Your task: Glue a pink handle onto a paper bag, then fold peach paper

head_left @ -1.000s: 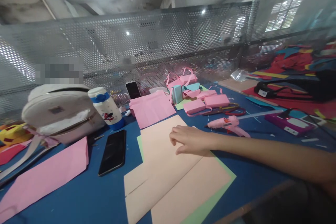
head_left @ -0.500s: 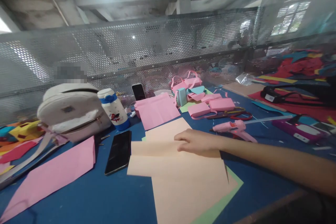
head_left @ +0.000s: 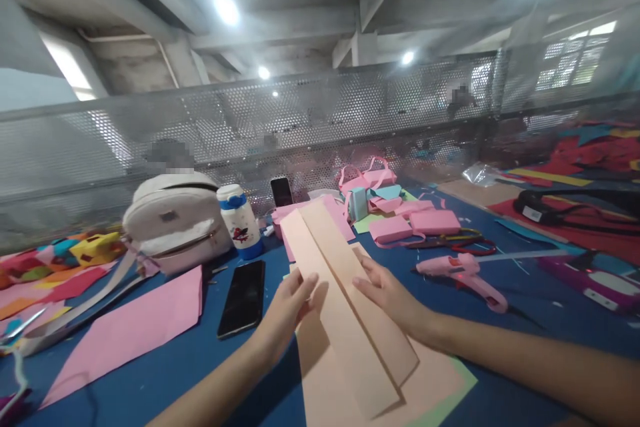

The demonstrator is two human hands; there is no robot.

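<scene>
Two long peach paper sheets (head_left: 345, 307) are lifted off the blue table (head_left: 200, 373), tilted up and away from me. My left hand (head_left: 287, 310) grips their left edge with fingers curled round it. My right hand (head_left: 390, 293) holds the right edge, thumb and fingers against the paper. More peach paper (head_left: 435, 380) lies flat beneath on a green sheet (head_left: 463, 383).
A black phone (head_left: 244, 298) lies left of my hands, beside a pink sheet (head_left: 130, 330). A white bag (head_left: 175, 220) and a bottle (head_left: 241, 220) stand behind. A pink glue gun (head_left: 463, 270) and pink paper purses (head_left: 415, 221) sit right. A perforated metal screen (head_left: 300, 120) backs the table.
My left hand has come into view. Both hands have lifted the peach sheets off the table, where my right hand was pressing on them. The camera tilted upward.
</scene>
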